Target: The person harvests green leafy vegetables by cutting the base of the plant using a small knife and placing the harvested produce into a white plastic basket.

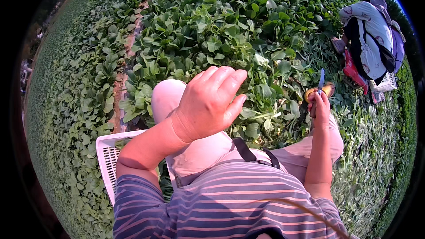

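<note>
My left hand (214, 101) hovers above my left knee, back of the hand up and thumb apart from the fingers. Its palm is hidden, and nothing shows in it. To the right, my right hand (320, 108) grips a small knife (321, 81) by its handle, the blade pointing up and away from me. Leafy green vegetables (212, 39) grow densely before me. Cut or flattened leaves (265, 119) lie around the ground between my knees. At my left side stands a white plastic crate (105, 172) with slotted walls, partly covered by my arm, with some greens inside.
A yellowish shoe (310, 94) is just behind the knife. Farther right, another person (372, 39) bends over beside a red bag (353, 71) and a white crate (385, 83). A bare soil strip (131, 44) runs between the plant rows on the left.
</note>
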The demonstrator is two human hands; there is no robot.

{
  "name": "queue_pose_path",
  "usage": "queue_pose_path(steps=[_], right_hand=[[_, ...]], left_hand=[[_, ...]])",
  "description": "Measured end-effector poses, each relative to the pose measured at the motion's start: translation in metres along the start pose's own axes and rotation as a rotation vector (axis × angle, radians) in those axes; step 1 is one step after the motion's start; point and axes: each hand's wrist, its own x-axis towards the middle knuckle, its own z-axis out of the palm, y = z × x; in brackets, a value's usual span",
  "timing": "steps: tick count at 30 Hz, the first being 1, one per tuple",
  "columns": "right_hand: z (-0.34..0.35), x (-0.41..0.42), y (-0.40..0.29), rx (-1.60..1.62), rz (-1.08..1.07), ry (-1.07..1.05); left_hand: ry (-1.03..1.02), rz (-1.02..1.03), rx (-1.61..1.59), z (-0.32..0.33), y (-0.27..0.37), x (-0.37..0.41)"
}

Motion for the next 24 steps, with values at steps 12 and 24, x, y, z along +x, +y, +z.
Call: queue_pose_path(steps=[12,24], right_hand=[[0.001,-0.037,-0.155,0.010,-0.191,-0.081],[0.043,0.066,-0.161,0.369,0.028,-0.154]], left_hand=[[-1.861,0.217,-0.242,0.332,0.024,-0.104],[-2.032,-0.240,-0.940,0.328,-0.187,-0.055]])
